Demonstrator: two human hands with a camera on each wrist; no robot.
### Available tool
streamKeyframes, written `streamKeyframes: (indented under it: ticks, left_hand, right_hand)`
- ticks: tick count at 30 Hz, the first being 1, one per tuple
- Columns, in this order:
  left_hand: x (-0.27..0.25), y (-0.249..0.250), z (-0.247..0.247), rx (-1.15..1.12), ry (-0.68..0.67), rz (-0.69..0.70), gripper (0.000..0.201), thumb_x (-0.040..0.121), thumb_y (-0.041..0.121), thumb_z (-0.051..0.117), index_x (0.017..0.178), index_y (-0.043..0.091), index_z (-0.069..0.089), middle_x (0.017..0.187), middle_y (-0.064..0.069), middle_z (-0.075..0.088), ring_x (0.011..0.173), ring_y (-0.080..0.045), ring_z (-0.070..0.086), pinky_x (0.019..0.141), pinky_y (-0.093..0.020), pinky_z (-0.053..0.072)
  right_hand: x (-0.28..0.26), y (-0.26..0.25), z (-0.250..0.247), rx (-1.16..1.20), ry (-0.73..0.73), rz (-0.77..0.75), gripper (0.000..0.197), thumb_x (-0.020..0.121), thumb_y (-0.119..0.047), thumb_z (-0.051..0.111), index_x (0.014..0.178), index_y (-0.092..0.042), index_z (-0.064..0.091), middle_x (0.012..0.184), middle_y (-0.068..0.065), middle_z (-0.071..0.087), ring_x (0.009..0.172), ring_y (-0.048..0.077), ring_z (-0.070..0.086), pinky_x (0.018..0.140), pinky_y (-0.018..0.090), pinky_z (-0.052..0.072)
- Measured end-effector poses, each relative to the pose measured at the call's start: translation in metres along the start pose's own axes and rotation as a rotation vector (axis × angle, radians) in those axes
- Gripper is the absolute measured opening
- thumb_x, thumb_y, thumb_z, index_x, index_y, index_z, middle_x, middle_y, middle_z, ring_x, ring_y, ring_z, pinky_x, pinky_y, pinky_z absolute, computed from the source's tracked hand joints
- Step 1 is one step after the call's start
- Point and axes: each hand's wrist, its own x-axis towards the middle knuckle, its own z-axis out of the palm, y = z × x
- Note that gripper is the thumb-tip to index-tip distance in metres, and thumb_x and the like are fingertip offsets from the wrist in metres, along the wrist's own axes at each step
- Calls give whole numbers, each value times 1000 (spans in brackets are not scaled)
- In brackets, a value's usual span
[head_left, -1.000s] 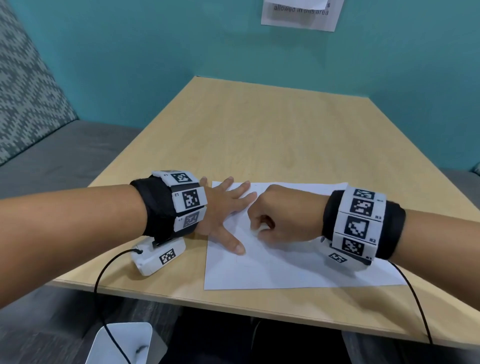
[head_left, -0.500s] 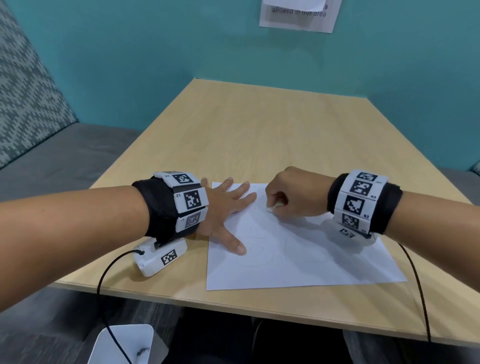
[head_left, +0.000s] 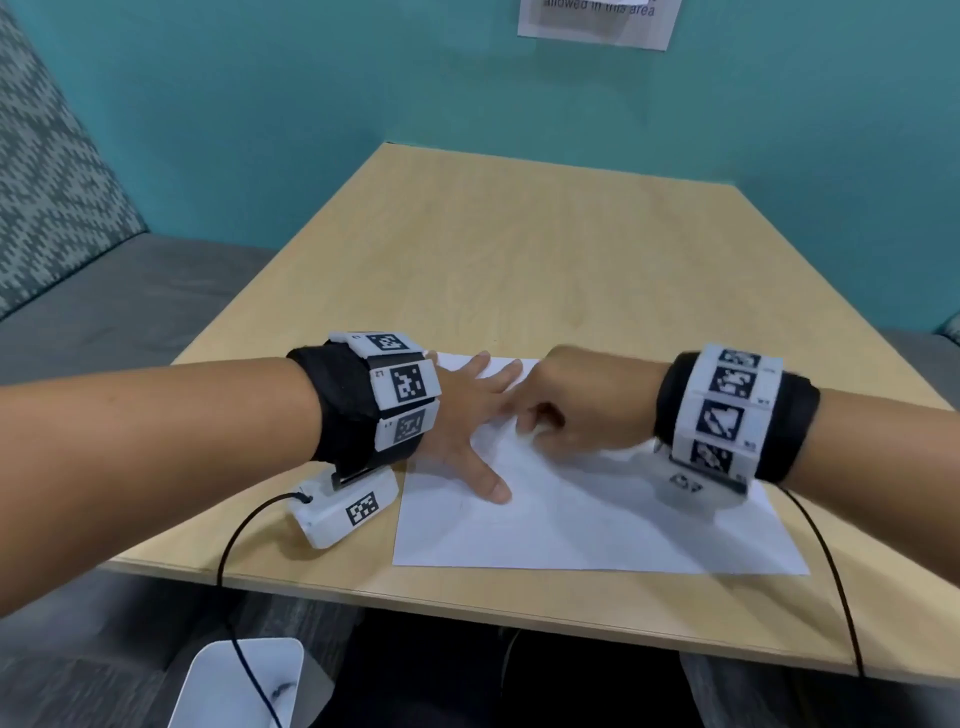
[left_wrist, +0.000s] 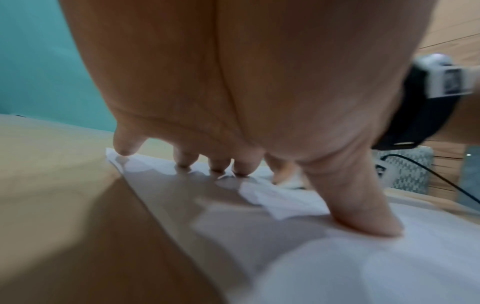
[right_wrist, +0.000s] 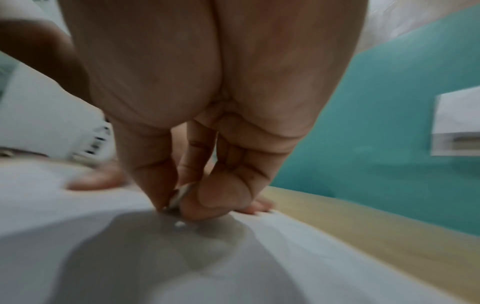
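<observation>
A white sheet of paper (head_left: 597, 525) lies on the light wooden table (head_left: 519, 260) near its front edge. My left hand (head_left: 470, 410) lies flat on the sheet's left part, its fingers (left_wrist: 218, 164) spread and its thumb (left_wrist: 363, 209) pressing the paper (left_wrist: 337, 267) down. My right hand (head_left: 582, 410) is curled, knuckles up, just right of the left fingertips. In the right wrist view its thumb and fingers pinch a small white object (right_wrist: 180, 195), seemingly an eraser, against the paper (right_wrist: 130, 257). Both views are blurred by motion.
A white camera unit (head_left: 343, 509) with a black cable rests on the table by my left wrist. A teal wall with a paper notice (head_left: 597, 21) stands behind the table. A grey patterned bench (head_left: 52, 182) is at the left, and a white object (head_left: 244, 686) sits below the table edge.
My right hand slid away toward the paper's far edge, then back a little toward my left fingers, still pinching the small white object. My left hand has stayed pressed on the paper.
</observation>
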Motion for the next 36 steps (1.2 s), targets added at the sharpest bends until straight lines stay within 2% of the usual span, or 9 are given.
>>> streamKeyframes:
  ticks: [3, 7, 12, 16, 20, 24, 29, 33, 36]
  left_hand:
    - [1, 0, -1, 19, -26, -9, 117, 69, 83, 57, 151, 48, -19, 162, 16, -25, 151, -26, -19, 113, -72, 0]
    - [2, 0, 6, -47, 29, 12, 113, 61, 83, 56, 153, 49, 0, 165, 16, -12, 150, -26, -20, 111, -74, -2]
    - [0, 0, 3, 0, -2, -1, 117, 59, 88, 49, 149, 53, -18, 161, 17, -24, 151, -27, -18, 110, -75, -2]
    - [0, -2, 6, -38, 20, 14, 109, 64, 85, 56, 149, 55, -5, 163, 18, -17, 150, -26, -21, 110, -75, -3]
    - [-1, 0, 4, 10, -9, 0, 122, 55, 93, 45, 147, 51, -23, 162, 15, -24, 151, -26, -18, 110, -74, -1]
    - [-4, 1, 3, 3, 9, 12, 117, 60, 87, 50, 151, 50, -13, 163, 15, -21, 151, -25, -18, 110, -75, 0]
    - [-5, 3, 0, 41, -24, -6, 121, 64, 86, 49, 150, 44, -24, 162, 12, -24, 151, -25, -18, 111, -74, 1]
    - [-4, 1, 1, 36, -17, -2, 119, 63, 87, 50, 153, 45, -15, 162, 13, -24, 151, -25, -19, 111, -74, 0]
    - [-3, 1, 2, 39, -12, -15, 121, 63, 88, 50, 152, 43, -20, 162, 14, -24, 151, -23, -19, 112, -72, 0]
  right_hand:
    - [4, 13, -7, -24, 69, 86, 14, 78, -9, 60, 83, -13, 72, 61, -15, 54, 54, 1, 49, 61, 22, 40]
    - [-4, -16, 5, 5, -36, -27, 10, 78, -9, 59, 80, -14, 67, 58, -17, 49, 53, 1, 45, 54, 13, 36]
    - [3, 11, -6, -4, 53, 105, 12, 78, -9, 62, 83, -13, 72, 65, -12, 59, 56, 1, 51, 62, 21, 42]
    - [-6, -15, 5, 11, -39, -21, 13, 77, -8, 59, 71, -19, 60, 57, -18, 47, 52, -1, 46, 54, 9, 34]
    - [-2, 8, -6, -20, 21, 75, 14, 79, -10, 62, 88, -13, 72, 62, -21, 51, 56, -3, 48, 58, 12, 37]
    - [-9, -10, 3, -3, -25, -14, 12, 79, -9, 59, 83, -14, 69, 57, -19, 48, 53, -2, 47, 54, 9, 34]
    - [-6, 9, -4, -1, 47, 92, 14, 80, -10, 61, 87, -13, 73, 66, -14, 59, 55, -3, 50, 60, 15, 40]
    - [-11, -8, 5, 31, -37, 15, 11, 80, -14, 62, 88, -16, 70, 62, -18, 54, 57, -2, 50, 56, 9, 37]
    - [-7, 8, -4, 11, 23, 99, 13, 80, -16, 64, 90, -14, 72, 63, -18, 54, 55, -3, 50, 55, 11, 36]
